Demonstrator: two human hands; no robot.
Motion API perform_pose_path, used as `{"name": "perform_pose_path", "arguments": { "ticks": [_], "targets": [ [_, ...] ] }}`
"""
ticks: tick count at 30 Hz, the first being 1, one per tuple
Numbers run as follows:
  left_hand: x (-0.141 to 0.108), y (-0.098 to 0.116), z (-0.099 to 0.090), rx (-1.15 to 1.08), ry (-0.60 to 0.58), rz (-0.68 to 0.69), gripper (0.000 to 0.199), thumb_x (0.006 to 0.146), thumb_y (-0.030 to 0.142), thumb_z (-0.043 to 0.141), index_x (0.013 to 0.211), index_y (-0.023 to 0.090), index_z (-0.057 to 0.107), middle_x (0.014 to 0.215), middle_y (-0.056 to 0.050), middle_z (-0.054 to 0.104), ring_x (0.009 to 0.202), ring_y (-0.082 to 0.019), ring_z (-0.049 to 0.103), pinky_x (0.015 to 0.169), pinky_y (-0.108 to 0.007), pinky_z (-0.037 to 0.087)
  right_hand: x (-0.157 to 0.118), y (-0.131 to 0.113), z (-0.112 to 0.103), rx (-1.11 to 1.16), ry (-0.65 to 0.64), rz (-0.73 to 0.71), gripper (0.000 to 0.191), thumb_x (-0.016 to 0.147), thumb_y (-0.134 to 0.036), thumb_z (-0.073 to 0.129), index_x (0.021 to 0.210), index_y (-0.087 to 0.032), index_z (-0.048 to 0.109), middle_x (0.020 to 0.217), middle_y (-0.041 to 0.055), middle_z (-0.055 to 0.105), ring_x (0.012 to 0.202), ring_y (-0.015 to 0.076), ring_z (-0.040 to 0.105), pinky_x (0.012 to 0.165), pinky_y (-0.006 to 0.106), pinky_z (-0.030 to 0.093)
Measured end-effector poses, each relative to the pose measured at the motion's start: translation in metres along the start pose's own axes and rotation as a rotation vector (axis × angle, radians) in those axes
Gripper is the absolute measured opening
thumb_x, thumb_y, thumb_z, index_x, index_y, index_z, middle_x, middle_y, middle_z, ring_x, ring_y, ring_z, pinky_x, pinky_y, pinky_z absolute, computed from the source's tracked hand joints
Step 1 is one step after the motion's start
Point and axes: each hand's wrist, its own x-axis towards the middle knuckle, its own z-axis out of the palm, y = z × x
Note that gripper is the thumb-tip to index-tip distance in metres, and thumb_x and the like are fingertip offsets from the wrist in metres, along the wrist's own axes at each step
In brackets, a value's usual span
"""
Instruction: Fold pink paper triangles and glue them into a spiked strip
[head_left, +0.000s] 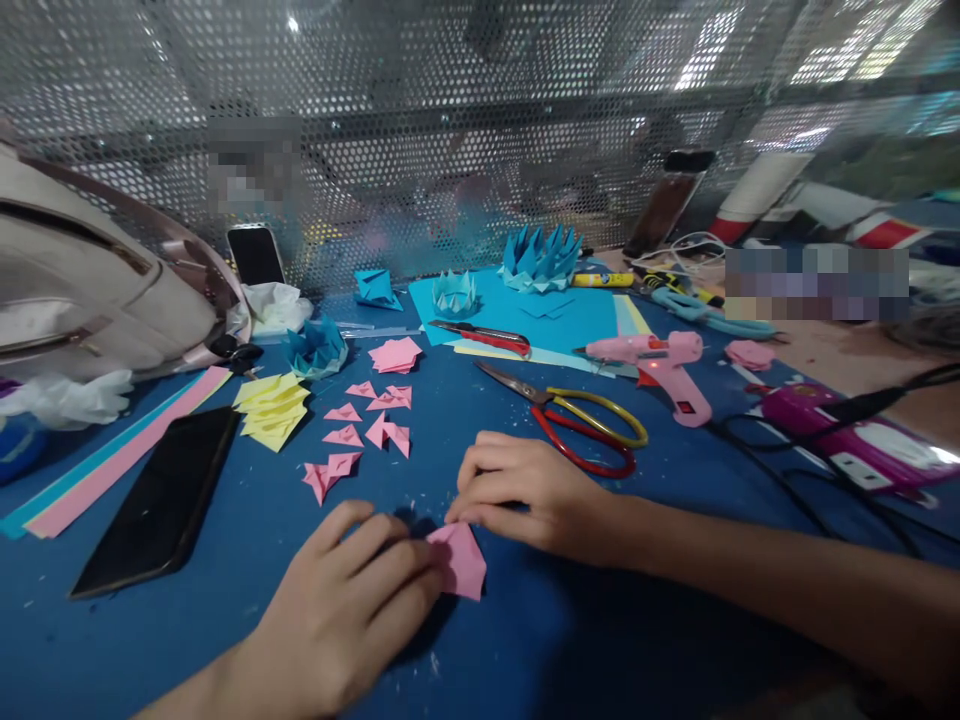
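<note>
A small piece of pink paper (461, 565), partly folded, lies on the blue tabletop between my hands. My left hand (352, 590) grips its left side, the fingers covering that edge. The fingertips of my right hand (529, 495) are pinched together at the paper's top corner. Beyond my left hand lie several small folded pink pieces (343, 413). A stack of pink paper (396, 354) sits behind them, and fanned yellow folded papers (274, 408) are to their left. Scissors (566, 415) with red and yellow handles rest open just past my right hand.
A pink glue gun (652, 352), a red utility knife (487, 338) and blue paper lotuses (541, 260) stand farther back. On the left are a dark phone (157, 500), paper strips (131, 455) and a pale bag (97, 270). Black cables run beside a magenta power strip (847, 440) at right.
</note>
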Motion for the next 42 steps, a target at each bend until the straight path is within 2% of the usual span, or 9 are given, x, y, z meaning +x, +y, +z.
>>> {"name": "perform_pose_path", "arguments": {
  "ticks": [6, 13, 17, 24, 27, 30, 32, 36, 42],
  "targets": [
    [0.0, -0.01, 0.002, -0.448, -0.025, -0.29, 0.022, 0.098, 0.014, 0.05, 0.098, 0.023, 0.07, 0.107, -0.005, 0.061, 0.097, -0.015, 0.059, 0.078, -0.026, 0.046, 0.001, -0.004, 0.0, 0.091, -0.042, 0.063, 0.011, 0.09, -0.026, 0.067, 0.088, -0.016, 0.072, 0.084, 0.0024, 0.069, 0.08, 0.0149, 0.056, 0.072, 0.027, 0.041],
    [0.004, -0.011, 0.001, -0.73, -0.062, -0.379, 0.021, 0.094, 0.009, 0.056, 0.092, 0.021, 0.073, 0.094, -0.003, 0.059, 0.085, -0.013, 0.062, 0.072, -0.022, 0.047, 0.002, -0.014, 0.001, 0.238, -0.116, 0.236, 0.021, 0.084, -0.023, 0.074, 0.104, -0.018, 0.068, 0.085, -0.0002, 0.07, 0.086, 0.0142, 0.059, 0.072, 0.023, 0.042],
    [0.012, -0.009, 0.002, -0.791, -0.01, -0.422, 0.023, 0.095, 0.011, 0.055, 0.088, 0.021, 0.075, 0.086, -0.003, 0.063, 0.076, -0.012, 0.063, 0.067, -0.022, 0.049, 0.004, -0.016, 0.002, 0.314, -0.122, 0.286, 0.015, 0.08, -0.024, 0.076, 0.093, -0.018, 0.073, 0.08, -0.0002, 0.067, 0.072, 0.0111, 0.057, 0.065, 0.021, 0.042],
    [0.013, -0.004, -0.006, -0.549, 0.085, -0.42, 0.036, 0.093, 0.0, 0.041, 0.099, 0.019, 0.071, 0.096, -0.004, 0.064, 0.09, -0.013, 0.062, 0.075, -0.024, 0.05, 0.004, -0.019, 0.001, 0.211, -0.043, 0.375, 0.008, 0.082, -0.022, 0.071, 0.077, -0.016, 0.07, 0.07, -0.0012, 0.063, 0.065, 0.01, 0.053, 0.059, 0.021, 0.037],
    [0.008, 0.006, -0.006, -0.347, 0.068, -0.212, 0.034, 0.098, 0.007, 0.039, 0.108, 0.017, 0.069, 0.098, -0.005, 0.067, 0.091, -0.015, 0.06, 0.081, -0.029, 0.048, 0.004, -0.017, 0.003, 0.134, 0.027, 0.38, 0.015, 0.085, -0.02, 0.066, 0.071, -0.016, 0.063, 0.068, -0.0014, 0.062, 0.068, 0.0114, 0.052, 0.063, 0.023, 0.036],
    [0.005, 0.022, 0.001, -0.077, 0.143, 0.011, 0.032, 0.102, 0.013, 0.04, 0.106, 0.02, 0.071, 0.105, 0.001, 0.073, 0.102, -0.015, 0.061, 0.101, -0.032, 0.037, 0.004, -0.016, 0.005, 0.098, 0.074, 0.386, 0.02, 0.086, -0.021, 0.063, 0.068, -0.017, 0.058, 0.065, -0.0026, 0.06, 0.068, 0.0117, 0.05, 0.065, 0.024, 0.036],
    [0.003, 0.03, 0.006, 0.058, 0.029, 0.098, 0.029, 0.103, 0.019, 0.042, 0.113, 0.02, 0.07, 0.117, 0.004, 0.072, 0.111, -0.014, 0.059, 0.107, -0.03, 0.033, 0.005, -0.016, 0.007, 0.097, 0.09, 0.415, 0.02, 0.085, -0.02, 0.064, 0.066, -0.017, 0.058, 0.064, -0.0034, 0.059, 0.065, 0.0108, 0.05, 0.065, 0.025, 0.035],
    [0.0, 0.036, 0.011, 0.16, -0.054, 0.117, 0.033, 0.101, 0.038, 0.048, 0.117, 0.017, 0.068, 0.119, 0.001, 0.073, 0.114, -0.015, 0.06, 0.107, -0.029, 0.037, 0.005, -0.016, 0.006, 0.138, 0.085, 0.425, 0.018, 0.085, -0.023, 0.065, 0.069, -0.016, 0.063, 0.066, -0.0021, 0.064, 0.065, 0.011, 0.052, 0.067, 0.026, 0.036],
    [-0.003, 0.031, 0.01, 0.155, -0.013, 0.076, 0.031, 0.101, 0.033, 0.047, 0.115, 0.017, 0.07, 0.113, 0.0, 0.075, 0.106, -0.016, 0.065, 0.104, -0.03, 0.04, 0.005, -0.01, 0.002, 0.202, 0.048, 0.424, 0.005, 0.082, -0.016, 0.061, 0.077, -0.016, 0.062, 0.077, -0.001, 0.065, 0.068, 0.0104, 0.056, 0.06, 0.023, 0.036]
  ]
}}
